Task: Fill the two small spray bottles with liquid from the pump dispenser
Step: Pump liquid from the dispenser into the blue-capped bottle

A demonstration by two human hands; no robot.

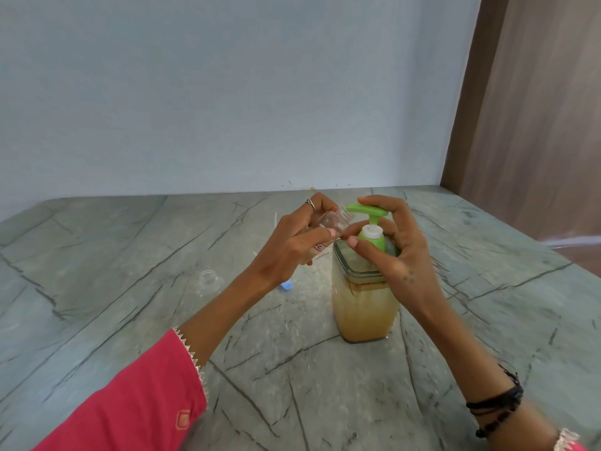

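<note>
Holding a small clear plastic spray bottle (328, 226) tilted, its open threaded neck pointing toward the pump's spout, the left hand (292, 245) has its fingers and thumb curled around the bottle's body; a red-edged label shows near the bottle's lower end, and a ring sits on one finger. Just beside it to the right, the right hand (395, 245) rests fingertips on top of the flat green plastic pump head (366, 210), with the thumb against the white collar below it. The pump tops one square clear dispenser jar (362, 307), smooth-walled and filled with cloudy tan liquid, standing directly under the right hand. A second small clear bottle (208, 281), uncapped, sits on the surface to the left of the left forearm, nearly see-through. A small blue cap-like piece (287, 284) lies just below the left wrist; what it is exactly is unclear. Everything rests on a grey-green stone countertop (292, 385) veined with dark lines. The left arm wears a pink sleeve (130, 402) with trimmed edging; black threads (497, 405) circle the right wrist.
</note>
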